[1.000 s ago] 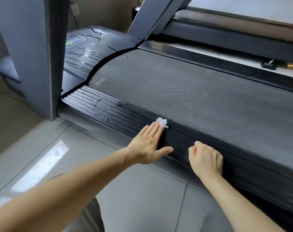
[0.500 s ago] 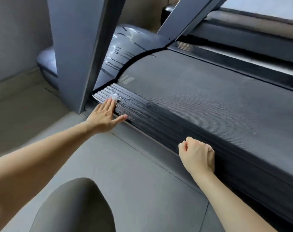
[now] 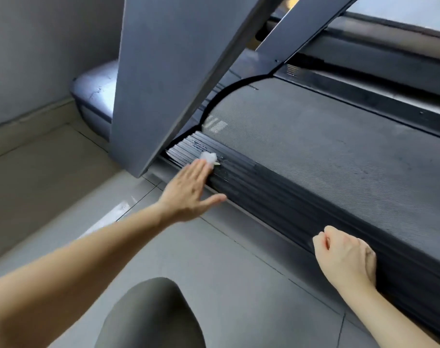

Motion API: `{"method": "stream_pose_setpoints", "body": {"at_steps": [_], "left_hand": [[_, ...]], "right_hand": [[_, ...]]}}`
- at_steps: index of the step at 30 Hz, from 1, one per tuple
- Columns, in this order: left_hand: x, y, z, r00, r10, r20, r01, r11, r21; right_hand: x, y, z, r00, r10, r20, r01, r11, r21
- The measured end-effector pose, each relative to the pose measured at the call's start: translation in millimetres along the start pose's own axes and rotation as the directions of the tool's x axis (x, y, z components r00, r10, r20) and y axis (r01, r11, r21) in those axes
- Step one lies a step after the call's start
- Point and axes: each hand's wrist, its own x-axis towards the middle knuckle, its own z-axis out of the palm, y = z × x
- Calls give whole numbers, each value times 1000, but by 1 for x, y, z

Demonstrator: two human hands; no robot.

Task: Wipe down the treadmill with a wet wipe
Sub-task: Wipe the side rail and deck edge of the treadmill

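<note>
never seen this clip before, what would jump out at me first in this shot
The left hand stands out first: flat, fingers straight, pressing a small white wet wipe onto the ribbed black side rail near the treadmill's front end. Just behind it a broad grey upright post slants across the upper left. The right hand, curled into a fist, rests on the same rail at lower right.
</note>
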Motion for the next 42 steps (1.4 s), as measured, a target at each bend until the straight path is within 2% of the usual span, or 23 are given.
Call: {"method": "stream_pose_setpoints", "body": {"at_steps": [3, 6, 9, 12, 15, 21, 23, 25, 27, 30, 32, 34, 37, 39, 42], "left_hand": [[13, -43, -6, 989, -149, 12, 149, 989, 12], [24, -41, -3, 973, -190, -131, 198, 979, 52], [30, -31, -5, 958, -240, -159, 253, 965, 68], [37, -31, 0, 962, -231, -144, 238, 971, 29], [51, -45, 4, 966, -189, -176, 193, 981, 10], [79, -46, -3, 970, -241, -16, 242, 968, 69], [76, -19, -7, 989, -144, 32, 145, 989, -36], [65, 24, -9, 998, 21, 51, -14, 991, -136], [47, 67, -6, 972, 189, 140, -165, 972, -169], [32, 87, -1, 951, 259, 170, -234, 960, -153], [41, 57, -8, 974, 177, 145, -157, 978, -138], [61, 9, -17, 994, -11, 107, 20, 997, -76], [90, -45, -27, 957, -235, 167, 239, 971, -4], [104, -47, -23, 946, -270, 181, 277, 961, -12], [113, -12, -15, 973, -176, 146, 188, 979, -74]], "right_hand": [[0, -3, -2, 999, 38, 17, -37, 999, -37], [1, -8, -4, 996, 78, 51, -73, 993, -87], [8, -14, -7, 991, 124, 47, -117, 986, -118], [26, -37, -4, 990, 127, 57, -117, 979, -164], [34, -68, 6, 997, 61, 49, -59, 997, -40], [39, -63, 13, 1000, 5, 26, -5, 1000, 0], [40, -63, 12, 1000, -3, 29, 3, 1000, -1], [39, -62, 13, 999, -13, 34, 13, 1000, 7], [43, -61, 12, 999, -18, 47, 18, 1000, -4], [56, -66, 10, 994, -47, 99, 51, 998, -36], [61, -70, 13, 990, -93, 103, 94, 996, 0], [63, -69, 16, 991, -117, 70, 114, 993, 42], [68, -67, 21, 987, -132, 87, 128, 991, 47], [69, -68, 21, 987, -142, 74, 140, 989, 38], [70, -67, 22, 988, -141, 64, 138, 989, 48]]}}
